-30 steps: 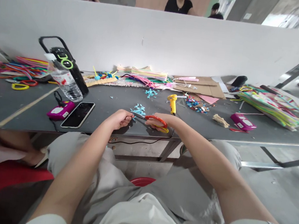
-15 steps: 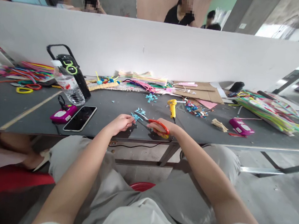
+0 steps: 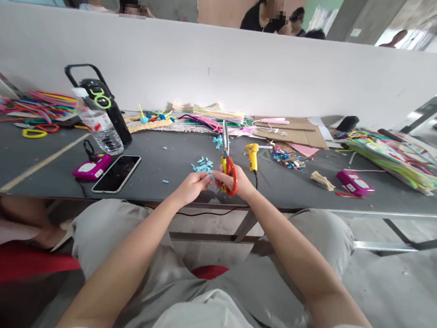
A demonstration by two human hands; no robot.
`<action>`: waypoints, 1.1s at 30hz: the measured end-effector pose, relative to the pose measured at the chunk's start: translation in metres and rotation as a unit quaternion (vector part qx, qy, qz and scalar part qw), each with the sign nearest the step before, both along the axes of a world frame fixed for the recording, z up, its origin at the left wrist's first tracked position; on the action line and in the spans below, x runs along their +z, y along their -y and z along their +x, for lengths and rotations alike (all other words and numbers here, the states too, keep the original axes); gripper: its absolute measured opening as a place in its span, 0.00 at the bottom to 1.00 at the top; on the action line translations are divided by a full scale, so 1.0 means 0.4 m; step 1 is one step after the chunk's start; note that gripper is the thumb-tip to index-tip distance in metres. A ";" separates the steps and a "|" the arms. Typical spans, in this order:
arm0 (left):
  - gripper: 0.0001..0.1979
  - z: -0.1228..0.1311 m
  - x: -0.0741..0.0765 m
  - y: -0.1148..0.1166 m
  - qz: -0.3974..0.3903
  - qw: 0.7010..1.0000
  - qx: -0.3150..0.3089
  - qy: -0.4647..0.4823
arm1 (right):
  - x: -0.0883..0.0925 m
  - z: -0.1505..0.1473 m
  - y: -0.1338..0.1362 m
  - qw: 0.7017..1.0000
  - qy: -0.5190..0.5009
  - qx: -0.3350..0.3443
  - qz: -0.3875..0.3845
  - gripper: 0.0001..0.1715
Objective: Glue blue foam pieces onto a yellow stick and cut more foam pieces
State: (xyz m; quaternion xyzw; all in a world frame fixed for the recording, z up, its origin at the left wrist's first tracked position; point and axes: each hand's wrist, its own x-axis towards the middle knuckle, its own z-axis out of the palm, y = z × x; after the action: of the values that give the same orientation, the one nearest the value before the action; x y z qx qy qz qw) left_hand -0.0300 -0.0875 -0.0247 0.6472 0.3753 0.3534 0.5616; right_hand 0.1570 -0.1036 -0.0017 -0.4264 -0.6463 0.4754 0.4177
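Observation:
My right hand [image 3: 236, 181] is closed around scissors [image 3: 229, 169] with red and yellow handles. Their blades point up and away from me, slightly apart. My left hand [image 3: 192, 188] is in a pinch, its fingertips almost meeting those of my right hand. A bit of light blue shows at the left fingertips, its shape mostly hidden by the fingers. Just beyond lies a loose heap of short light-blue cut pieces [image 3: 202, 164] on the dark grey table [image 3: 149, 177]. One stray blue piece [image 3: 165, 181] lies left of my left hand.
A yellow glue gun [image 3: 251, 156] stands right of the scissors, its cord trailing down. On the left are a phone [image 3: 117, 174], a purple box [image 3: 92, 167] and a water bottle [image 3: 103, 132]. Colourful pipe cleaners [image 3: 396, 160] lie at right. A white partition [image 3: 213, 68] rises behind.
The scissors have swung from pointing left over the blue pieces to pointing upward. My left hand has moved right, toward my right hand. The stray blue piece now shows on the table.

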 end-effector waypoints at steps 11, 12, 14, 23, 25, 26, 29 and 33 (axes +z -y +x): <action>0.22 0.005 0.013 0.018 -0.106 0.992 -0.067 -0.009 | -0.017 0.010 0.000 0.999 -0.043 0.034 -0.003 0.11; 0.22 0.002 0.011 0.018 -0.113 0.991 -0.075 -0.018 | -0.019 0.011 -0.001 0.998 -0.039 0.039 -0.002 0.11; 0.22 -0.004 0.009 0.018 -0.125 0.987 -0.096 -0.033 | -0.022 0.013 -0.001 0.998 -0.028 0.053 -0.005 0.11; 0.18 -0.016 0.037 0.026 -0.183 0.973 -0.140 -0.030 | -0.030 0.009 -0.001 0.996 -0.058 0.074 -0.004 0.12; 0.17 -0.016 0.042 0.027 -0.188 0.972 -0.136 -0.022 | -0.030 0.009 -0.001 0.995 -0.065 0.069 -0.007 0.12; 0.16 -0.016 0.042 0.027 -0.190 0.972 -0.134 -0.018 | -0.029 0.010 0.000 0.995 -0.069 0.066 -0.009 0.12; 0.16 -0.016 0.042 0.026 -0.196 0.972 -0.126 -0.004 | -0.027 0.012 0.000 0.995 -0.081 0.057 -0.014 0.13; 0.14 -0.018 0.041 0.026 -0.200 0.973 -0.118 0.010 | -0.025 0.018 -0.003 0.994 -0.090 0.056 -0.019 0.13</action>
State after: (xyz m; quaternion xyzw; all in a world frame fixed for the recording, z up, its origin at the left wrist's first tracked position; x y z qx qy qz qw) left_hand -0.0374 -0.0977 -0.0084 0.5581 0.3538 0.2084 0.7211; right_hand 0.1643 -0.1025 -0.0118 -0.3527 -0.6199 0.5465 0.4389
